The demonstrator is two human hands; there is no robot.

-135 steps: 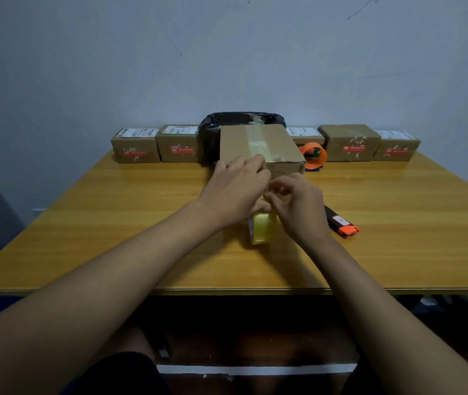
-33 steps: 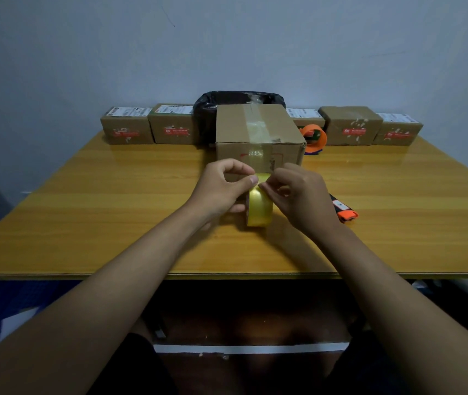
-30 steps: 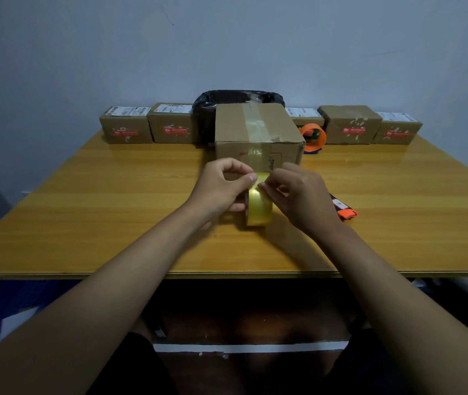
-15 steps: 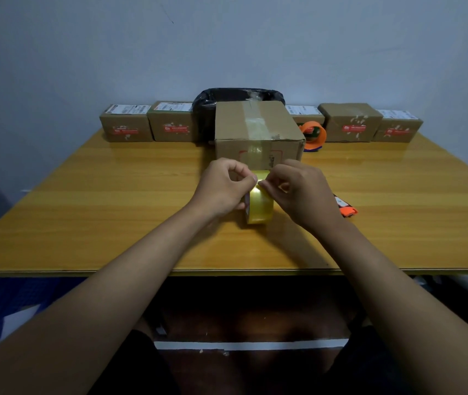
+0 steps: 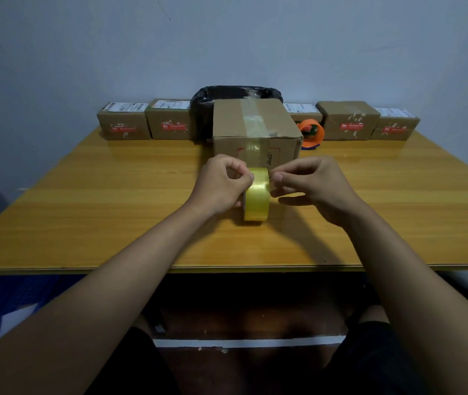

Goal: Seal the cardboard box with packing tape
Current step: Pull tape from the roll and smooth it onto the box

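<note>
A brown cardboard box (image 5: 281, 121) stands at the middle back of the wooden table (image 5: 84, 201), with a clear tape strip running over its top and down its front face. In front of it a yellow-tinted roll of packing tape (image 5: 256, 201) stands on edge on the table. My left hand (image 5: 220, 185) grips the roll's left side, thumb and forefinger pinched at its top rim. My right hand (image 5: 312, 181) is on the right side, its fingertips pinched against the top right rim. I cannot tell whether a loose tape end is lifted.
Small labelled cardboard boxes line the back edge, two on the left (image 5: 124, 122) and several on the right (image 5: 348, 119). A black plastic bag (image 5: 204, 101) sits behind the big box. An orange tape dispenser (image 5: 312, 134) lies to its right.
Both hands stay at the roll's top, fingertips shifting slightly on the rim. The orange-tipped knife to the right is now hidden behind my right hand.
</note>
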